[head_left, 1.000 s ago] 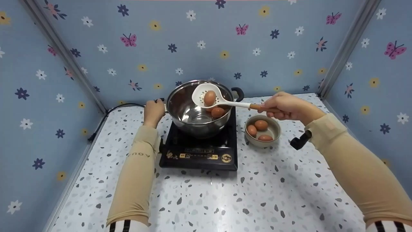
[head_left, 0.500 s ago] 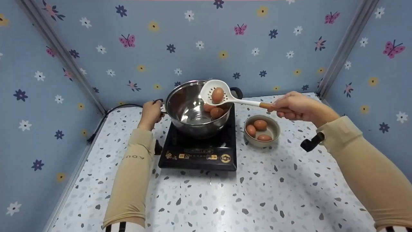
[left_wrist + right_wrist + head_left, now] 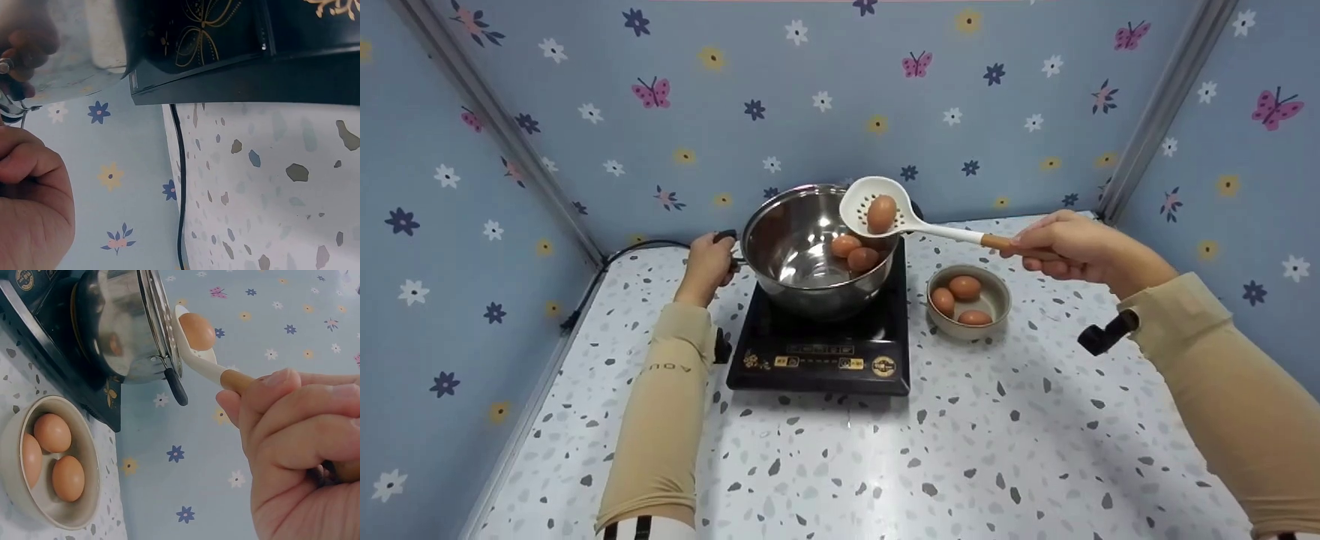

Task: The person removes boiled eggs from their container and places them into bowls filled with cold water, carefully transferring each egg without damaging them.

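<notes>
My right hand grips the wooden handle of a white slotted spoon. One brown egg lies in the spoon's perforated bowl, which is over the right rim of the steel pot. Two more brown eggs rest on the pot's bottom. At the pot's left side, my left hand holds its black handle, the fingers curled round it; the left wrist view shows that hand at the left edge. A beige bowl with three brown eggs stands right of the pot.
Under the pot is a black induction cooker on the speckled table. Its black cord runs along the left rear. Flower-patterned panels enclose the back and both sides.
My right hand has moved right and slightly back, carrying the slotted spoon and its egg from over the pot's middle to its right rim. The left hand stays at the pot handle.
</notes>
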Action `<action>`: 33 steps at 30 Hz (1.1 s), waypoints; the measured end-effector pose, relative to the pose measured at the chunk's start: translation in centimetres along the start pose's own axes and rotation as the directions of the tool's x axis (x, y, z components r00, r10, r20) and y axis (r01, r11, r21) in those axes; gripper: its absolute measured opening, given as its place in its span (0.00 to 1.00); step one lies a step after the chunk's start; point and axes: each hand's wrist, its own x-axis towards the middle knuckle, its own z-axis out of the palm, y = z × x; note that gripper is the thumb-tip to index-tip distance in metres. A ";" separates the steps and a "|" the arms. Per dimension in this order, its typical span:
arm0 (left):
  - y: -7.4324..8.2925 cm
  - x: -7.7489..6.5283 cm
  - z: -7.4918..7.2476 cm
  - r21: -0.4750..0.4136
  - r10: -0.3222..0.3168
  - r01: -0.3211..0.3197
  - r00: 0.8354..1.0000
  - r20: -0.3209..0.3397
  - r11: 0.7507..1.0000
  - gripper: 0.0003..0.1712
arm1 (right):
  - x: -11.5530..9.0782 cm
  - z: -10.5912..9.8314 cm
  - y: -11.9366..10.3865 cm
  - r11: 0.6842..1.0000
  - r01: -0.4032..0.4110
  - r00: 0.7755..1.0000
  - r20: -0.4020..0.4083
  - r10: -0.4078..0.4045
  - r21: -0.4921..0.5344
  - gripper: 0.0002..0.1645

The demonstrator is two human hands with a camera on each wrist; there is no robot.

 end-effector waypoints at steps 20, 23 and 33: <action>0.1 -0.3 0.2 0.071 0.020 -0.016 0.998 -0.056 0.997 0.14 | -2.2 -2.5 1.2 1.000 -0.007 1.000 -0.011 0.007 0.027 0.18; 0.1 -0.3 0.3 0.107 0.025 -0.018 0.997 -0.070 0.994 0.14 | -2.4 -3.0 1.7 1.000 -0.005 1.000 -0.008 0.005 0.027 0.18; 0.0 0.0 0.5 0.160 0.039 -0.022 0.994 -0.106 0.987 0.14 | -3.0 -4.2 3.1 0.997 0.027 0.999 -0.021 -0.025 0.066 0.18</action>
